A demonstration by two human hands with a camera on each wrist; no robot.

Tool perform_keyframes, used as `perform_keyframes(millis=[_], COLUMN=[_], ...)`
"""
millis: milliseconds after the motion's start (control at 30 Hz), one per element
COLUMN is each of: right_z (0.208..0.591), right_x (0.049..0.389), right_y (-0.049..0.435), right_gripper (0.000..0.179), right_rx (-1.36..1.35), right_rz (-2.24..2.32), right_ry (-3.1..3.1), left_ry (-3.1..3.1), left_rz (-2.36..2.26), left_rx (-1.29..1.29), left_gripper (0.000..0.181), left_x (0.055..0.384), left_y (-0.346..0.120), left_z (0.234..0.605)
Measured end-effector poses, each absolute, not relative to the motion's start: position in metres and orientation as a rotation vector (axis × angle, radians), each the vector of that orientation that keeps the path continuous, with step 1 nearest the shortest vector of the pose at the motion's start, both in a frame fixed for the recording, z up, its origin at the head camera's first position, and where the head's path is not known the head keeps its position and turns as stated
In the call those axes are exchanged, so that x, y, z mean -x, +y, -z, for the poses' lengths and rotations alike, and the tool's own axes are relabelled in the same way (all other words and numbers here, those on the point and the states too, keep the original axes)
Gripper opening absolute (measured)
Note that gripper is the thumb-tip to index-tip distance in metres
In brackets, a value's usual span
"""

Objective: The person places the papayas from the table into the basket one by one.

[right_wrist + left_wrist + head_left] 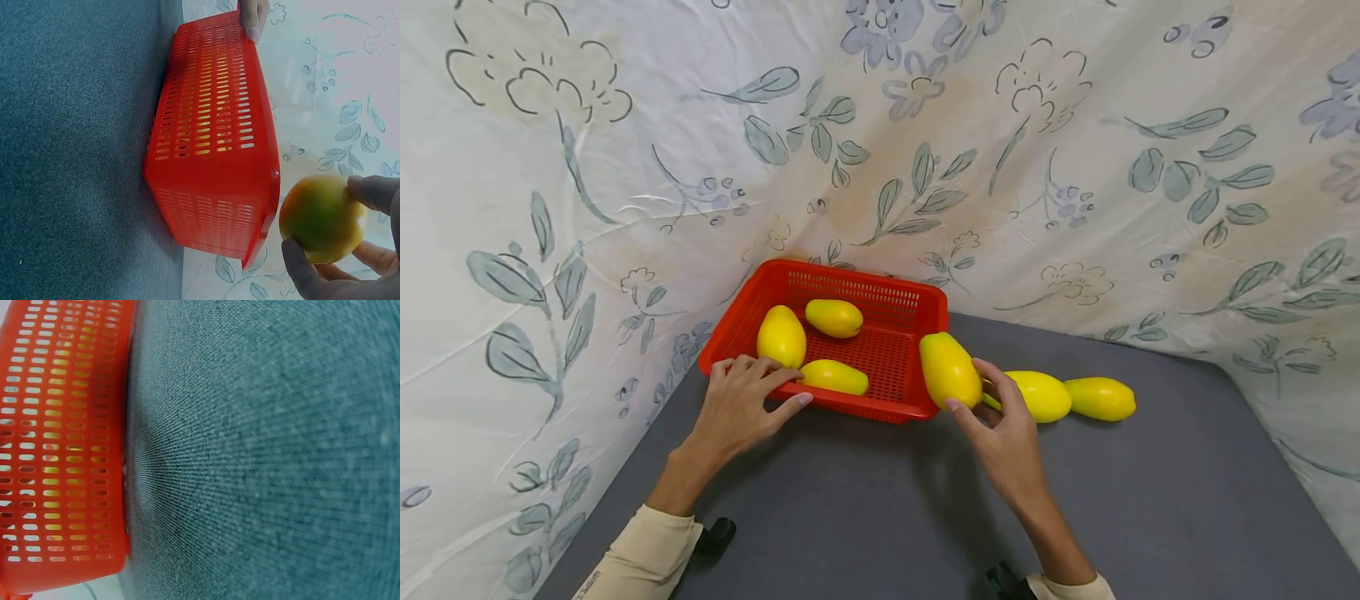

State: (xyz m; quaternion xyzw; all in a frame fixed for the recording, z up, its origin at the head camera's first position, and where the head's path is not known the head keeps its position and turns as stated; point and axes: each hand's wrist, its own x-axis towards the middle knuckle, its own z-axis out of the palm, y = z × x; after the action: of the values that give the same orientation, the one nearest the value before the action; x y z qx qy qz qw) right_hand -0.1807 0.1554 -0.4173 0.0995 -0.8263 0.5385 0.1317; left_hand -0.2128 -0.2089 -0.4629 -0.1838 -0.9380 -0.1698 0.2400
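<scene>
My right hand point(1003, 442) grips a yellow papaya point(950, 371) with a greenish tip, thumb on one side and fingers on the other. In the head view this fruit appears at the right end of a red plastic basket point(842, 406); in the right wrist view the papaya point(322, 219) is beside the rim. My left hand point(735, 408) holds the basket's near left rim, with its thumb toward the outside. Inside the basket lie three papayas: one at left point(782, 336), one at the back point(834, 318) and one along the near wall point(835, 377).
Two more papayas lie end to end on the grey table, the nearer one point(1039, 397) partly behind my right hand and another point(1101, 398) farther right. A flower-patterned cloth point(940, 167) hangs behind and to the left of the grey table point(865, 500).
</scene>
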Motion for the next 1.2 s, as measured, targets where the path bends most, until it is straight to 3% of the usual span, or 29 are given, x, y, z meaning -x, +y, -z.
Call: perform_keyframes(millis=[1200], right_z=[0.431], right_x=[0.183], right_y=[0.187], right_gripper=[0.071], right_rx=[-0.150], right_rz=[-1.539], right_ry=[-2.441], left_ry=[-2.570], left_rz=[0.464], left_rx=[0.477], left_gripper=[0.043], left_x=[0.212], left_y=[-0.203], left_z=[0.463])
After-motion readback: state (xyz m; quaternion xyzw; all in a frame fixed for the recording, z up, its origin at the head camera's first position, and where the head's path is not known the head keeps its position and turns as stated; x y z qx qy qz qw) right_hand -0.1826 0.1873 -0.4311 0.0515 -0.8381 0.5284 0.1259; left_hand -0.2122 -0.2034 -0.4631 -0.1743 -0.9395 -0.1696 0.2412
